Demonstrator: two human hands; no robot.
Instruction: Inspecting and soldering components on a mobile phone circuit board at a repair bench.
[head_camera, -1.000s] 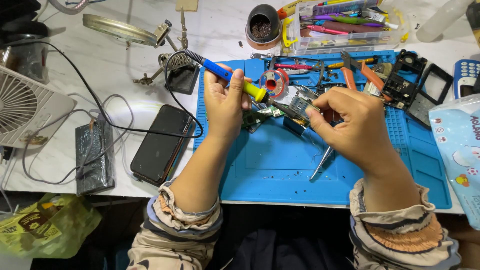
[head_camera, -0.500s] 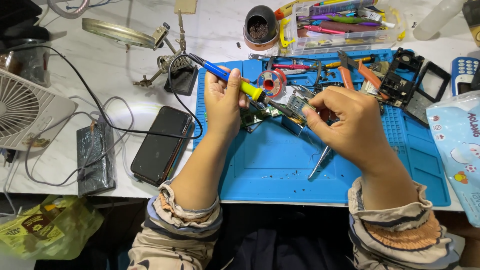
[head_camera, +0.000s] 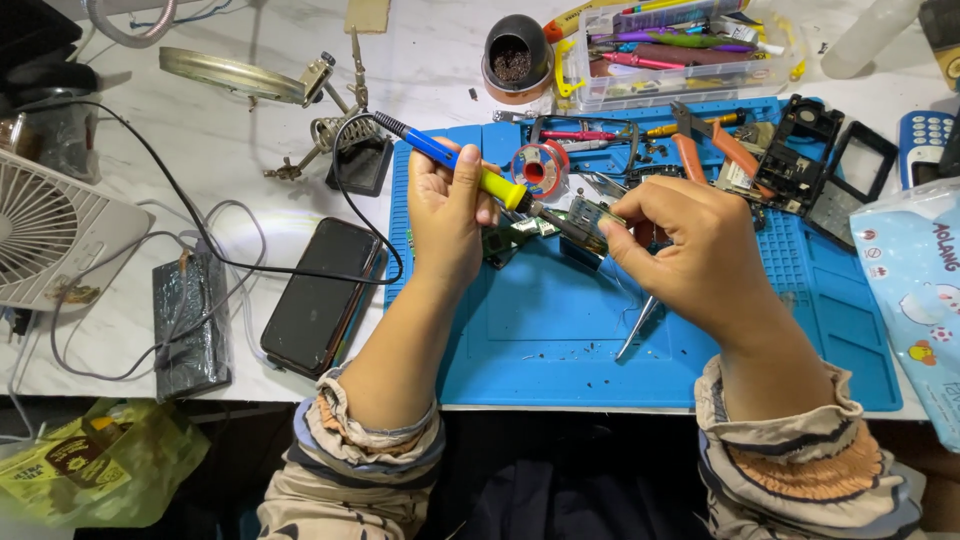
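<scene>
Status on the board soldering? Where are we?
Done: phone shells lie stripped open at the mat's far right. In hand: left hand holds the soldering iron, tip at the small circuit board pinched by the right hand. Left: the shells remain apart; joint quality can't be judged.

The mat (head_camera: 560, 340) is bright blue. The soldering iron (head_camera: 455, 165) is blue with a yellow grip. The solder reel (head_camera: 538, 168) is red and silver. The phone (head_camera: 322, 295) is black, and the fan (head_camera: 50, 235) is white. The pliers (head_camera: 712, 148) have orange handles. The sleeves (head_camera: 375, 445) are striped — tan, blue and orange.
</scene>
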